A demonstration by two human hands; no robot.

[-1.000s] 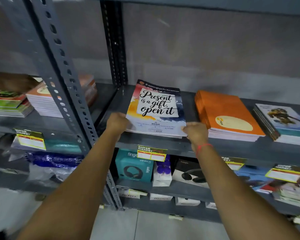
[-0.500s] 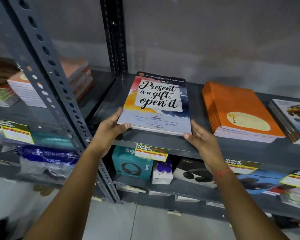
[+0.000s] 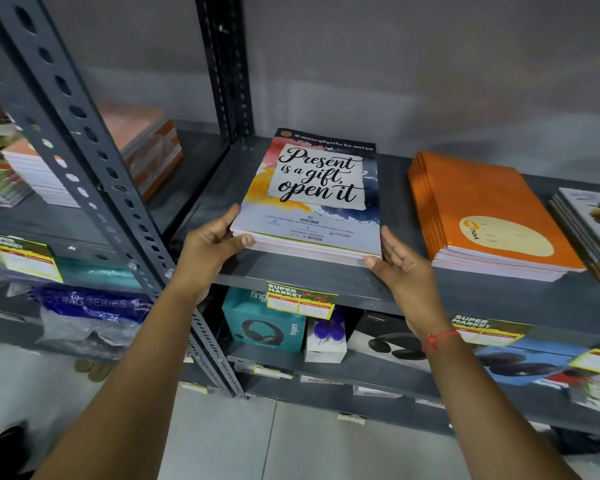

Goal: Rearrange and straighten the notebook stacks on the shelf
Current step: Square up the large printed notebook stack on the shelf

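Observation:
A stack of notebooks with a "Present is a gift, open it" cover (image 3: pixel 312 188) lies on the grey metal shelf (image 3: pixel 302 275). My left hand (image 3: pixel 212 244) holds the stack's near left corner, thumb against the front edge and fingers along the left side. My right hand (image 3: pixel 395 261) presses flat against the near right corner, thumb under the front edge. An orange notebook stack (image 3: pixel 482 209) lies to the right, apart from the first. A third stack with a pictured cover (image 3: pixel 593 230) sits at the far right, partly cut off.
A perforated upright post (image 3: pixel 94 161) stands left of my left arm. Beyond it, more notebook stacks (image 3: pixel 66 168) lie on the neighbouring shelf. Below are headphone boxes (image 3: pixel 267 327), price tags (image 3: pixel 300 299) and plastic-wrapped bags (image 3: pixel 84 306). A grey wall backs the shelf.
Both hands went from fists at the stack's front edge to spread fingers clasping its near corners. The view moved closer and the stack sits squarer on the shelf.

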